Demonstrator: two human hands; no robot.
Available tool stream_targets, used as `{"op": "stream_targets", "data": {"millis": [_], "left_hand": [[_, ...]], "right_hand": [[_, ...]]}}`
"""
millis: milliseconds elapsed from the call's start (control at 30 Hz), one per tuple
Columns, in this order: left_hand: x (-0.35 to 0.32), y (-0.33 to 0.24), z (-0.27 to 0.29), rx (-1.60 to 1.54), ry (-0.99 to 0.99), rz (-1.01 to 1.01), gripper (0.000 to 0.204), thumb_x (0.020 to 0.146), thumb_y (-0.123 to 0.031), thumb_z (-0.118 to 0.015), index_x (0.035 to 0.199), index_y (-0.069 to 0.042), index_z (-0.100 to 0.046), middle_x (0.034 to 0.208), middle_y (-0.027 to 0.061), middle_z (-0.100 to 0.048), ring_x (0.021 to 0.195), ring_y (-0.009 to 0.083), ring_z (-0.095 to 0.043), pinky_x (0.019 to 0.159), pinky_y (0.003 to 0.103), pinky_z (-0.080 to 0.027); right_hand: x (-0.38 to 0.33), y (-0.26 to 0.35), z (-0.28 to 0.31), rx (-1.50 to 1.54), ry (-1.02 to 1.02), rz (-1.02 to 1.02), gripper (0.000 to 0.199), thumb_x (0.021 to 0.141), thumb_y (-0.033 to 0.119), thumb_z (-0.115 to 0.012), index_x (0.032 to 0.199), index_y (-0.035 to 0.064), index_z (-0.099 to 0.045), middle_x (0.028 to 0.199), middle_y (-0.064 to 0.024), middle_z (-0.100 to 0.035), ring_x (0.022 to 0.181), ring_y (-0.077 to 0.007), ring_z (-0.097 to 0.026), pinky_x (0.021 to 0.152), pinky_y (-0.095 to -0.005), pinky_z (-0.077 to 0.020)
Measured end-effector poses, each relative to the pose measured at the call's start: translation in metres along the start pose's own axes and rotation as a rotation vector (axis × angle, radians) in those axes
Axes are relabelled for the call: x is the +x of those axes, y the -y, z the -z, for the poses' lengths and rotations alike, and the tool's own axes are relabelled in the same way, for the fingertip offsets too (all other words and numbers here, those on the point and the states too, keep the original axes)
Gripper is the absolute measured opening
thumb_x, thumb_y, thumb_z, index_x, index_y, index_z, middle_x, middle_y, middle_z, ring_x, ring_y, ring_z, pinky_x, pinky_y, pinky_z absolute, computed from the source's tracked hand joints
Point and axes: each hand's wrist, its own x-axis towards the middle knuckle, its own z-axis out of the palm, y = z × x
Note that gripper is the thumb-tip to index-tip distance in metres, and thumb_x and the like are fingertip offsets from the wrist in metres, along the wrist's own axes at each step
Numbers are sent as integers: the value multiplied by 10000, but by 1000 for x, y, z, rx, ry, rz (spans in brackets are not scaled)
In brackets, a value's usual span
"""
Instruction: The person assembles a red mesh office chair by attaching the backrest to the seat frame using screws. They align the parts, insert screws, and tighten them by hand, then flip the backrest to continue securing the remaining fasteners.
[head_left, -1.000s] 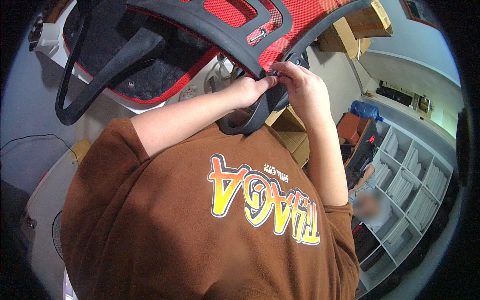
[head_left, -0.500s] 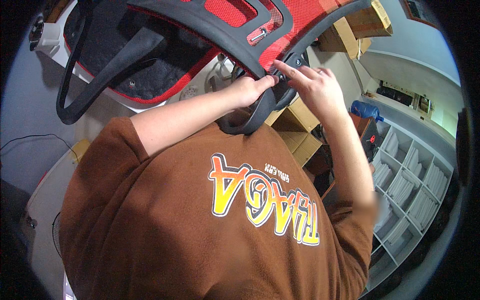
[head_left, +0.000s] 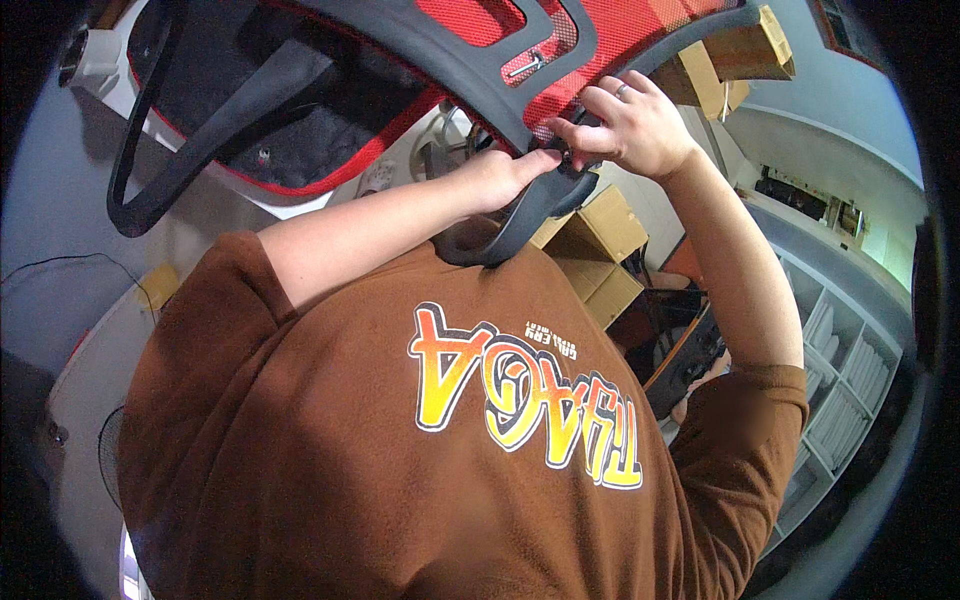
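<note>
Left hand (head_left: 495,178) closed around the curved black bracket (head_left: 520,215) under the red-mesh chair back (head_left: 600,30), forearm angled up from lower left — right hand (head_left: 630,125) just beside it on the right, wrist bent, fingers (head_left: 580,130) pinching the bracket's top where it meets the black frame (head_left: 470,70).

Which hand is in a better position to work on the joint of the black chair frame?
Probably the right hand: its fingertips pinch at the joint of the black chair frame. The left hand lies lower, thumb pressed on the curved black bracket, apparently steadying it.
</note>
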Motion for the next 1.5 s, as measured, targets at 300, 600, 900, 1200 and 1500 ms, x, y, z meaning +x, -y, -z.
{"op": "stream_targets", "data": {"millis": [300, 600, 900, 1200, 1500], "left_hand": [[-4, -11, -3, 17, 0, 98, 479, 879, -486, -470, 1022, -59, -631, 834, 55, -648, 756, 126, -593, 706, 265, -456], [-7, -16, -1, 64, 40, 197, 476, 883, -478, -473, 1016, -51, -635, 875, 104, -665, 827, 190, -619, 781, 310, -467], [-9, -12, 1, -11, 91, 90, 457, 905, -455, -458, 1040, -52, -624, 897, 76, -658, 835, 153, -602, 777, 297, -461], [-17, -16, 9, 51, 81, 107, 436, 913, -437, -450, 1015, -49, -621, 875, 57, -645, 800, 136, -587, 743, 295, -461], [-15, -9, 4, 67, 57, 156, 398, 912, -408, -461, 980, -53, -628, 841, 33, -626, 762, 115, -564, 700, 283, -456]], "right_hand": [[-3, -4, 0, 41, -13, 15, 303, 726, 465, -579, 973, 301, -520, 837, 5, -488, 786, -191, -557, 631, -336, -457], [-4, -11, 1, 181, -24, 57, 392, 695, 462, -629, 1031, 273, -561, 929, -18, -495, 850, -207, -550, 667, -340, -486], [3, -15, -3, 255, -16, 209, 367, 686, 362, -647, 1008, 200, -578, 1091, 7, -525, 860, -183, -559, 670, -306, -500], [19, -14, -14, 268, -15, 385, 184, 694, 283, -561, 858, 199, -558, 862, 36, -510, 732, -128, -559, 586, -292, -474], [3, 5, -17, 193, -85, 144, 230, 643, 358, -621, 770, 211, -499, 731, 47, -463, 634, -106, -562, 600, -290, -431]]}}
